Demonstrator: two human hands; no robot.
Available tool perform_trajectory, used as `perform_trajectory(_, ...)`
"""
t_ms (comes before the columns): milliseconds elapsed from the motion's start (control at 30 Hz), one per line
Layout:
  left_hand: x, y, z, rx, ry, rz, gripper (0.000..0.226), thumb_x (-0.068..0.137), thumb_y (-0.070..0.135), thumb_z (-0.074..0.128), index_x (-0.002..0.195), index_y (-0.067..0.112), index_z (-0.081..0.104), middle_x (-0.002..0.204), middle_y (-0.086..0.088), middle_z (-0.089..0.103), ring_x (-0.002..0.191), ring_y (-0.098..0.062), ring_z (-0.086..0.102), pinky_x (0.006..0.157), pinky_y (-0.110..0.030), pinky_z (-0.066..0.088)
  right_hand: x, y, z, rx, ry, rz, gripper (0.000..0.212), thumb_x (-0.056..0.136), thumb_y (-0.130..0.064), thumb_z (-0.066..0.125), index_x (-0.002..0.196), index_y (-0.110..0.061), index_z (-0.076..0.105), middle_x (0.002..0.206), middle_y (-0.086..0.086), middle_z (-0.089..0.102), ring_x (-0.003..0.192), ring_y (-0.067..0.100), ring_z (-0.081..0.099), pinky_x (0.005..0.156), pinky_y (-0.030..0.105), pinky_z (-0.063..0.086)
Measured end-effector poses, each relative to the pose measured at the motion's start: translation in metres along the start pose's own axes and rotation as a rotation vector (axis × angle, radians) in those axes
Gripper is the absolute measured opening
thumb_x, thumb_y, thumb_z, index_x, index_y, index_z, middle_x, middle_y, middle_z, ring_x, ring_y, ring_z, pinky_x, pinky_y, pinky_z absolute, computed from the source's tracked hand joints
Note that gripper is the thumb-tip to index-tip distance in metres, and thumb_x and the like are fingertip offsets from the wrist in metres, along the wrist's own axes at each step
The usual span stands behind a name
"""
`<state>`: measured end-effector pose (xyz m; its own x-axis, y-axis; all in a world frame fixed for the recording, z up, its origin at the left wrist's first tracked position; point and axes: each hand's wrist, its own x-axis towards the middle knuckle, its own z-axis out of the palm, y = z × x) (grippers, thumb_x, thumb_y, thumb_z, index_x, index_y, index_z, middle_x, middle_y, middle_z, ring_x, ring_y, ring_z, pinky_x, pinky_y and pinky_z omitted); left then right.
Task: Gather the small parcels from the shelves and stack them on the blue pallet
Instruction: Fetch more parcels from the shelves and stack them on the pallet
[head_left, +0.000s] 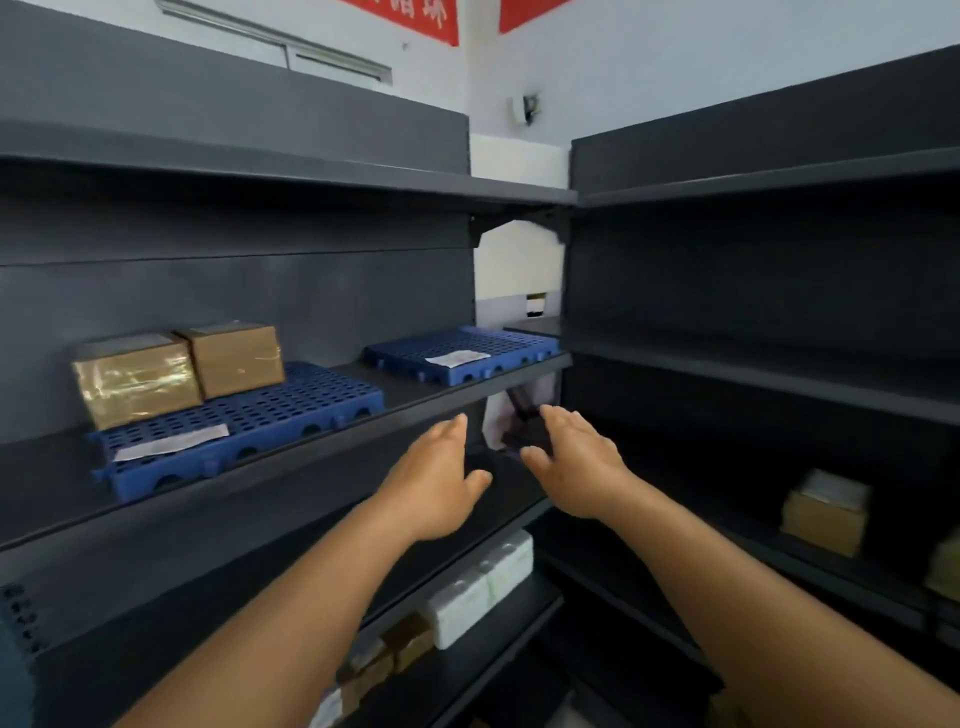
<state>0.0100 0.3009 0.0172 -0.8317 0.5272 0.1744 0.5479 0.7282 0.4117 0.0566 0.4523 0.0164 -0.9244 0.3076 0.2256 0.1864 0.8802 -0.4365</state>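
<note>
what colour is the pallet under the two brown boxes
Blue, with a grid of holes; the pallet shows best in the head view.

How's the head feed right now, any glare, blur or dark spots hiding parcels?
Head view: glare on the taped wrap of the left brown parcel; wide-angle bending of the shelves; left hand and right hand slightly soft; lower shelf parcels blurred and dim; the corner behind the hands is in deep shadow.

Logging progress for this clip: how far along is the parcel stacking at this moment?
Done: two brown cardboard parcels sit side by side on the near blue perforated plastic pallet.
In hand: nothing; the left hand and right hand are open, reaching toward the shelf corner.
Left: white wrapped parcels on a lower shelf and a brown labelled box on the right shelf.
</note>
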Motion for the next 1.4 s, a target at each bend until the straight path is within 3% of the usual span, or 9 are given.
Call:
perform_trajectory(200, 0.014, 0.086, 0.047, -0.07, -0.053, 0.183, 0.073, 0.096, 0.035, 0.049, 0.153, 0.017, 0.009, 0.16, 0.0, 0.012, 0.144, -0.017, 0.024, 0.112, -0.032, 0.026, -0.046, 0.074, -0.048, 0.011, 0.07, 0.175, 0.06, 0.098, -0.034, 0.041, 0.149, -0.013, 0.017, 0.156, 0.002, 0.023, 0.147, 0.021, 0.01, 0.115, 0.04, 0.015)
perform_trajectory(467, 0.02, 0.212, 0.116, -0.104, -0.184, 0.388, 0.073, 0.095, 0.038, 0.049, 0.152, 0.02, 0.007, 0.161, 0.002, 0.01, 0.145, -0.017, 0.02, 0.115, -0.034, 0.027, -0.109, 0.18, -0.108, -0.015, 0.172, 0.396, 0.061, 0.097, -0.036, 0.044, 0.148, -0.012, 0.021, 0.154, 0.002, 0.026, 0.147, 0.02, 0.011, 0.115, 0.04, 0.016)
perform_trajectory(700, 0.013, 0.322, 0.171, -0.159, -0.262, 0.499, 0.076, 0.094, 0.041, 0.05, 0.153, 0.021, 0.007, 0.16, 0.003, 0.011, 0.145, -0.016, 0.021, 0.114, -0.034, 0.029, -0.158, 0.273, -0.158, -0.024, 0.212, 0.515, 0.07, 0.095, -0.039, 0.047, 0.151, -0.015, 0.012, 0.159, 0.0, 0.016, 0.148, 0.019, 0.005, 0.117, 0.04, 0.011)
perform_trajectory(867, 0.013, 0.386, 0.207, -0.158, -0.288, 0.538, 0.076, 0.094, 0.041, 0.05, 0.153, 0.02, 0.006, 0.16, 0.003, 0.011, 0.145, -0.017, 0.02, 0.115, -0.034, 0.027, -0.186, 0.333, -0.196, -0.036, 0.263, 0.574, 0.066, 0.094, -0.038, 0.049, 0.148, -0.012, 0.021, 0.154, 0.002, 0.026, 0.145, 0.021, 0.017, 0.115, 0.04, 0.018)
perform_trajectory(1167, 0.035, 0.422, 0.272, -0.201, -0.351, 0.478, 0.077, 0.094, 0.038, 0.052, 0.153, 0.023, 0.005, 0.16, 0.0, 0.013, 0.145, -0.019, 0.02, 0.115, -0.034, 0.027, -0.205, 0.427, -0.205, 0.013, 0.213, 0.68, 0.072, 0.095, -0.039, 0.047, 0.152, -0.017, 0.01, 0.16, -0.001, 0.013, 0.147, 0.019, 0.012, 0.119, 0.041, 0.015)
perform_trajectory(1400, 0.097, 0.41, 0.318, -0.228, -0.403, 0.408, 0.079, 0.094, 0.039, 0.051, 0.153, 0.023, 0.002, 0.161, 0.002, 0.008, 0.146, -0.019, 0.017, 0.116, -0.034, 0.024, -0.166, 0.477, -0.176, 0.041, 0.189, 0.713, 0.069, 0.095, -0.04, 0.045, 0.152, -0.016, 0.015, 0.16, 0.001, 0.008, 0.147, 0.017, 0.008, 0.118, 0.036, 0.015)
